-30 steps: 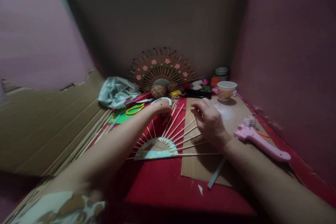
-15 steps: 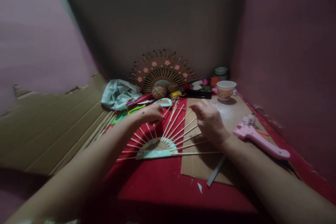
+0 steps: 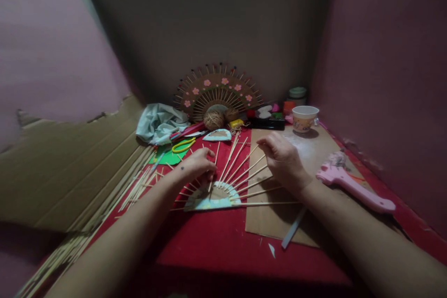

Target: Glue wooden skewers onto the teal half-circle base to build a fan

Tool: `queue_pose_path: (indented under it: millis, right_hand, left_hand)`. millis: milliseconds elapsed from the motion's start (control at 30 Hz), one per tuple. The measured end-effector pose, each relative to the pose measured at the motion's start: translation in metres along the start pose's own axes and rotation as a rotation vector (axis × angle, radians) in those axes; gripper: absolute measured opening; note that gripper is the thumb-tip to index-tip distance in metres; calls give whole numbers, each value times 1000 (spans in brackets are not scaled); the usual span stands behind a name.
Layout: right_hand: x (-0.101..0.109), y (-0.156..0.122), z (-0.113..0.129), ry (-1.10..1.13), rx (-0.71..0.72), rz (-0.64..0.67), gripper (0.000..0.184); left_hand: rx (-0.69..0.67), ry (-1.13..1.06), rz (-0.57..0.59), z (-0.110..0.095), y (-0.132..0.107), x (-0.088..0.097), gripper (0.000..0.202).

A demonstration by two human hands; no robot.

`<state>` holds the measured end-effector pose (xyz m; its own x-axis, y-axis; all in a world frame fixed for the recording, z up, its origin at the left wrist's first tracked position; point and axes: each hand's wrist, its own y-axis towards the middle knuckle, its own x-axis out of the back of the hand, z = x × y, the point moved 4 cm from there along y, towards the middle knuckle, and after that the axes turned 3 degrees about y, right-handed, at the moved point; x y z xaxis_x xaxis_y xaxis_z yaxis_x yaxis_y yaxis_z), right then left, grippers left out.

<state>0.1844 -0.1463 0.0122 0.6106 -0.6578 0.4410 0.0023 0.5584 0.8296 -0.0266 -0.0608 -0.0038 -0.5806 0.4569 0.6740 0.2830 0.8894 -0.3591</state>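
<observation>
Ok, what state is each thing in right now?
stick fan, unfinished, lying flat, sticks splayed.
left hand, curled on its sticks; grip unclear.
right hand, loosely open over the sticks.
flowered fan, spread open, propped upright.
cup, upright.
scissors, lying flat.
cloth, crumpled.
pink tool, lying flat.

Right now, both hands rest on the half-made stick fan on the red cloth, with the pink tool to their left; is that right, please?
Not quite: the head view shows the pink tool to their right, not left. The left hand and right hand do rest on the half-made stick fan on the red cloth.
</observation>
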Motion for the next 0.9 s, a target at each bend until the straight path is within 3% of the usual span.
queue_pose_path:
  millis: [267, 667, 900]
  right_hand:
    - [-3, -2, -2, -5, -30, 24, 14]
    - [-4, -4, 1, -25, -24, 45, 14]
    - [-7, -6, 0, -9, -44, 66, 12]
  left_hand:
    - [-24, 82, -27, 6, 8, -6, 44]
    - [-160, 330, -81, -8, -4, -6, 35]
    - [-80, 238, 32, -8, 2, -10, 38]
